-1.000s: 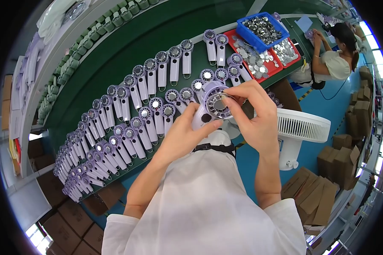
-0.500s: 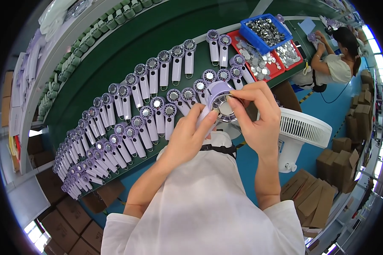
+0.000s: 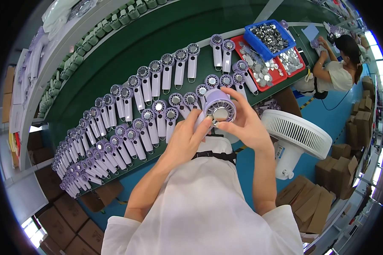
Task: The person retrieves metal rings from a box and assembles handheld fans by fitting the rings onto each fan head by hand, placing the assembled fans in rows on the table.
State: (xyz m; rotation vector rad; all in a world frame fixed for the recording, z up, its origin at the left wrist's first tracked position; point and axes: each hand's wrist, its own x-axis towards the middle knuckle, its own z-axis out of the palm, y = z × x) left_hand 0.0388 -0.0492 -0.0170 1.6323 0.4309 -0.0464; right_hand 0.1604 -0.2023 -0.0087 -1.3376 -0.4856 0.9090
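Note:
A light-purple handheld fan [image 3: 220, 111] with a round silver centre is held up in front of my body, over the table's near edge. My left hand [image 3: 187, 138] is wrapped round its handle side, with the thumb by the lower rim of the head. My right hand [image 3: 248, 125] grips the head from the right, fingers along the upper side and thumb at the bottom rim. The handle is mostly hidden by my left hand. Just beyond it, several more purple fans [image 3: 189, 100] lie in rows on the green table [image 3: 127, 55].
At the far right stand a blue basket [image 3: 259, 50] of round metal caps and red trays [image 3: 265, 87] of flat silver discs. A white floor fan [image 3: 297, 136] is to my right. A co-worker [image 3: 342, 63] sits beyond. Green fans [image 3: 100, 32] line the back shelf; cardboard boxes [image 3: 310, 204] lie right.
My right fingers have moved from the front of the fan's silver centre to the head's outer rim. The fan head now faces me more fully.

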